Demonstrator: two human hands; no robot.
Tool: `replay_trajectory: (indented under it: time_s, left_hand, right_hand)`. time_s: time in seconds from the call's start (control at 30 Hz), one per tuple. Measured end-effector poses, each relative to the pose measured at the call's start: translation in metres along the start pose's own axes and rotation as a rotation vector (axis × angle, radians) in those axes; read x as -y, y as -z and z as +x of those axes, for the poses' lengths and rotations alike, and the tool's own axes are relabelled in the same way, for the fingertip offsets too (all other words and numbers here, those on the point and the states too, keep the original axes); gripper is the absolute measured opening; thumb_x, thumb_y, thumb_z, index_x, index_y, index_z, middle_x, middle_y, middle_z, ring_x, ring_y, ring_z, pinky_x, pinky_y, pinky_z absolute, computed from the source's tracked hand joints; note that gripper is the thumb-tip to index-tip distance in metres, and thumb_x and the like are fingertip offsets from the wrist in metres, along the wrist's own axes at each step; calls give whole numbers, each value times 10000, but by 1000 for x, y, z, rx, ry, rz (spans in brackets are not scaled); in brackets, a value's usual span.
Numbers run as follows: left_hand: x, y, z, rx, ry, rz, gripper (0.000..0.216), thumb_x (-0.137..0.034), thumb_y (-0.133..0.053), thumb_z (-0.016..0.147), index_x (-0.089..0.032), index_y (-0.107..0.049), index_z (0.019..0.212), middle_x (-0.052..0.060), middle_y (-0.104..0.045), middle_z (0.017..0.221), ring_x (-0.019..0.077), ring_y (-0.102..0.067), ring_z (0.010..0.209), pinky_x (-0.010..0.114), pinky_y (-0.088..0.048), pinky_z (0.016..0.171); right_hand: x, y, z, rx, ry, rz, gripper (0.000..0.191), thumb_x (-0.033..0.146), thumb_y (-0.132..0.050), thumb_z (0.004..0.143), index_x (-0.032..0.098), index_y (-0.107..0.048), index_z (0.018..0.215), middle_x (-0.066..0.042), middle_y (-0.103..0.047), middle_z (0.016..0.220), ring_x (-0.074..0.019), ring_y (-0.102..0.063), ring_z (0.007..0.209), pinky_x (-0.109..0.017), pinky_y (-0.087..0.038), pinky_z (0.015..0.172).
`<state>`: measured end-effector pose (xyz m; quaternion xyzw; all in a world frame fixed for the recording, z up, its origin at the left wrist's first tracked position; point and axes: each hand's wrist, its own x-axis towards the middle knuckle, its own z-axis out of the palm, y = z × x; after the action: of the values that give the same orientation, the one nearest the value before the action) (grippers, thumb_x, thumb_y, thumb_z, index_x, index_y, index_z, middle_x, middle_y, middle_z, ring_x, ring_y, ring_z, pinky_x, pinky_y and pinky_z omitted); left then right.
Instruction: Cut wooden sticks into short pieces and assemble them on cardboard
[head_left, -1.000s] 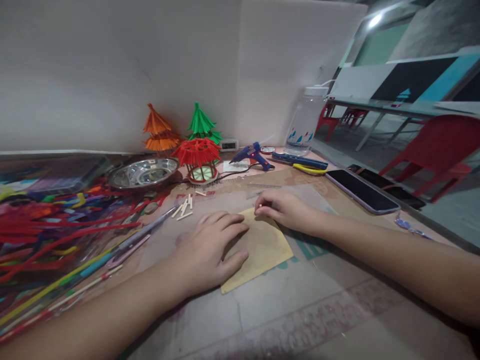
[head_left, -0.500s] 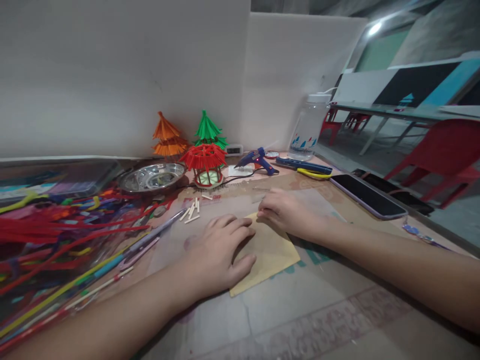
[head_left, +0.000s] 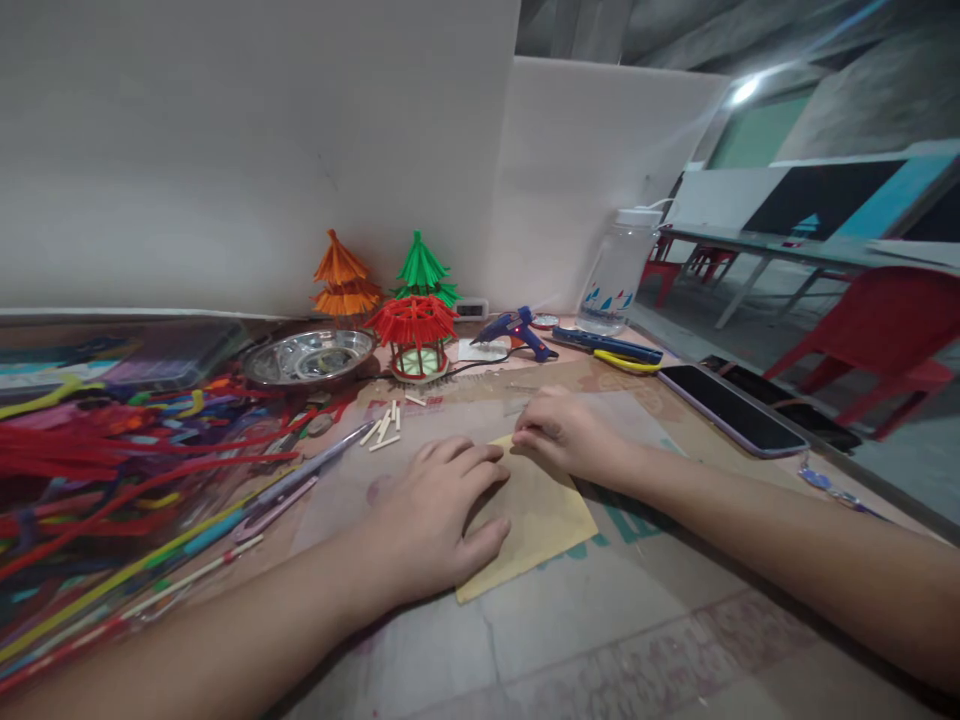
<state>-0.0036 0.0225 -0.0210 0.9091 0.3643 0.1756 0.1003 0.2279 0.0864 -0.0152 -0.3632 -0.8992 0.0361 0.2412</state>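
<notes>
My left hand (head_left: 439,510) lies flat with fingers spread on the left part of a tan sheet of sandpaper (head_left: 536,520) on the table. My right hand (head_left: 566,432) rests on the sheet's far edge, fingers curled and pinched together on something too small to make out. Several short pale wooden sticks (head_left: 384,426) lie just beyond my left hand.
Coloured pipe cleaners (head_left: 112,450) are heaped at the left, with pens (head_left: 300,475) beside them. A metal dish (head_left: 309,356), three paper pagoda models (head_left: 411,322), a blue glue gun (head_left: 514,330), pliers (head_left: 607,348), a water bottle (head_left: 619,270) and two phones (head_left: 731,395) stand farther back and right.
The camera has tilted, shifting the scene slightly down and right. Both hands stay on the sandpaper, and the right hand has shifted slightly along its far edge.
</notes>
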Motion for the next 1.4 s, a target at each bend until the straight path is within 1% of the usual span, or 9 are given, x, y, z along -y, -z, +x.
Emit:
replay_trajectory:
  time_s: [0.3, 0.53, 0.7, 0.87, 1.07, 1.2, 1.27, 1.37, 1.4]
  left_hand:
    - [0, 6, -7, 27, -69, -54, 390, -380, -634, 904, -230, -660, 1264, 117, -576, 1441, 322, -512, 1327, 533, -425, 1105]
    - [1, 6, -10, -5, -87, -60, 302, -370, -603, 939, -224, -684, 1191, 115, -631, 1367, 307, -564, 1262, 513, -459, 1058]
    - [-1, 6, -11, -28, -95, -98, 253, -345, -622, 926, -225, -694, 1136, 107, -659, 1315, 288, -595, 1210, 481, -472, 1030]
    - [1, 14, -10, -10, -181, -211, 116, -281, -599, 947, -219, -693, 916, 46, -725, 1136, 207, -650, 1101, 373, -476, 990]
    - [16, 26, -7, 2, -146, -77, 213, -317, -645, 908, -194, -611, 739, 46, -692, 914, 193, -648, 862, 332, -480, 793]
    - [21, 29, -8, 19, -202, -16, 181, -300, -604, 934, -188, -633, 794, 57, -678, 915, 194, -635, 862, 329, -468, 779]
    - [21, 30, -8, 37, -218, 7, 171, -293, -592, 942, -184, -646, 822, 59, -675, 930, 196, -633, 873, 332, -465, 791]
    - [21, 31, -8, 47, -213, 28, 167, -285, -586, 943, -181, -655, 832, 63, -670, 943, 196, -634, 882, 323, -466, 793]
    - [21, 31, -8, 45, -209, 39, 171, -287, -586, 943, -180, -655, 829, 65, -669, 945, 197, -634, 883, 321, -467, 789]
  right_hand:
    - [2, 4, -5, -51, -279, 448, 243, 337, -419, 1024, 193, -572, 900, -71, -742, 928, -173, -663, 798, -298, -488, 719]
    - [8, 11, -18, 139, -171, 425, 235, 348, -417, 1030, 191, -587, 990, -104, -753, 1068, -207, -696, 976, -351, -510, 838]
    - [16, 17, -21, 88, -176, 435, 273, 373, -416, 1041, 193, -600, 948, -72, -717, 926, -188, -664, 861, -331, -490, 786]
    - [12, 13, -16, -49, -311, 786, 412, 578, -422, 1016, 214, -544, 865, -32, -609, 832, -185, -605, 826, -351, -495, 801]
    - [13, 6, -15, 189, -229, 984, 460, 640, -506, 964, 197, -537, 843, -16, -598, 818, -159, -591, 824, -415, -480, 972]
    - [17, 13, -16, 373, -260, 1286, 407, 591, -564, 957, 206, -511, 836, 58, -527, 659, -105, -505, 562, -372, -555, 772]
    - [17, 20, -15, 370, -307, 1453, 389, 570, -593, 946, 216, -496, 820, 102, -462, 589, -74, -398, 434, -362, -562, 686]
    - [17, 30, -16, 240, -341, 1322, 391, 562, -654, 913, 207, -539, 798, 64, -540, 631, -113, -572, 573, -390, -552, 848]
    - [17, 33, -17, 289, -347, 1268, 411, 579, -668, 896, 203, -547, 780, 45, -562, 634, -139, -626, 655, -391, -538, 885]
